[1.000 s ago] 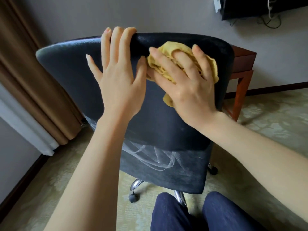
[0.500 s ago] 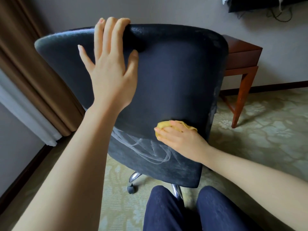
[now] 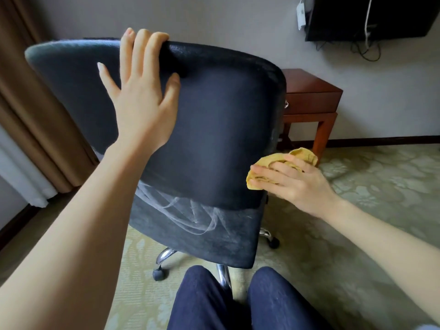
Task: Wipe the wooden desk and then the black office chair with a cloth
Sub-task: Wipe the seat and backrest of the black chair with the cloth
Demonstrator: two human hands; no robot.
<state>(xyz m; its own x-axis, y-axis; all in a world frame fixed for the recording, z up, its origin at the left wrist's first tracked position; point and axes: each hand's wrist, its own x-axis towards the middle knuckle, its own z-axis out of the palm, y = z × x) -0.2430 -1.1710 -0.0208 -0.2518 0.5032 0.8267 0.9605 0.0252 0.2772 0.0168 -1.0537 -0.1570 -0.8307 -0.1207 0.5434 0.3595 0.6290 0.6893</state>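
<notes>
Lit softly and evenly, as by daylight, moderately bright. Dull sheen along the top of the chair (image 3: 214, 139); soft shadow beside it on the carpet (image 3: 357, 222). Bowed at the edges, most along the curtain (image 3: 35, 110). Slightly blurred on the near arms (image 3: 71, 246).

so the chair (image 3: 214, 129) is black with whitish streaks swirled across its lower back, and the cloth (image 3: 303, 154) is mustard yellow. the carpet (image 3: 381, 186) is pale green with a faded floral pattern, curtain (image 3: 35, 115) brown, wooden table (image 3: 314, 103) reddish-brown, trousers (image 3: 202, 303) dark navy.
</notes>
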